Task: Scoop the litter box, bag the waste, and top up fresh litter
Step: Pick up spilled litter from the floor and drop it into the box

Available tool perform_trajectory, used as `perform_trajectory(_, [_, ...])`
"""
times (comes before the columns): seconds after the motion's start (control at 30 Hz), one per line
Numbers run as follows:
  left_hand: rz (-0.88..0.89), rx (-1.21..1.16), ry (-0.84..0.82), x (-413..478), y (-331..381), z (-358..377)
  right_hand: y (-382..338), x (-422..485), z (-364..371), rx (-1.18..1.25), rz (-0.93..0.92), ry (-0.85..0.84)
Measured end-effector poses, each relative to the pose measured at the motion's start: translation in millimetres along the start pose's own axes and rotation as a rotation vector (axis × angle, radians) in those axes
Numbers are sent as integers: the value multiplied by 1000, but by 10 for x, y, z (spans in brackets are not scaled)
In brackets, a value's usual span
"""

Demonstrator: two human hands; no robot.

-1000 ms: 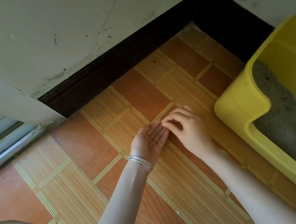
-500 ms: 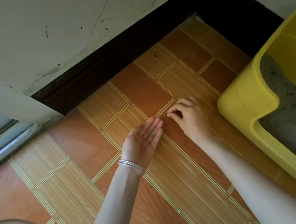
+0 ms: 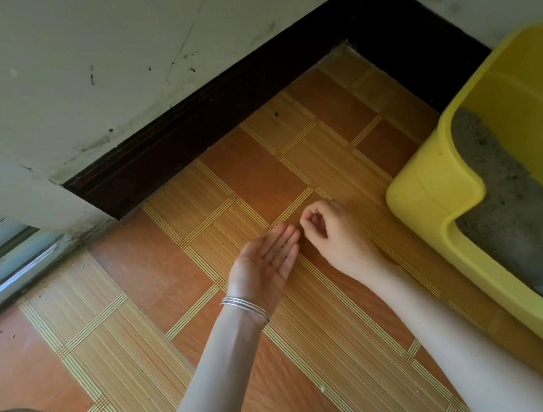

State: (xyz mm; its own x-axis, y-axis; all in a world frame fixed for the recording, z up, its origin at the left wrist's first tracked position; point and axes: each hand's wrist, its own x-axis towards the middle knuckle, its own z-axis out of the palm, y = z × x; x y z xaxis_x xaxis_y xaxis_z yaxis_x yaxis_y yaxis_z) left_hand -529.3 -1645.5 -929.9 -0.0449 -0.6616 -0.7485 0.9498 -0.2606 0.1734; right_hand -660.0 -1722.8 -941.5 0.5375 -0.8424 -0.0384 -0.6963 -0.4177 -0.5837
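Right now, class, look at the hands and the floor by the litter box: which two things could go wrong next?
1. The left hand lies flat, palm up, with a few loose grains on it; a small tilt could spill them onto the floor.
2. Other specks lie scattered across the floor, so picking them up by hand may well miss some.

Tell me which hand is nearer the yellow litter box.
Right. The right hand is over the floor beside the litter box, not touching it; the left hand, palm up, is farther off, beyond the right hand.
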Motion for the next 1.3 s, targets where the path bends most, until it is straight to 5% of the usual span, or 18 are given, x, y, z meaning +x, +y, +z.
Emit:
perform_trajectory(0.17, [-22, -13, -8, 18, -58, 71, -3, -187, -96, 145, -72, 46])
perform_trajectory(0.3, [-28, -44, -22, 30, -17, 37, 251, -213, -103, 79, 64, 208])
perform_trajectory(1.3, [5, -28, -16, 38, 131, -102, 324, 104, 68, 114, 76, 161])
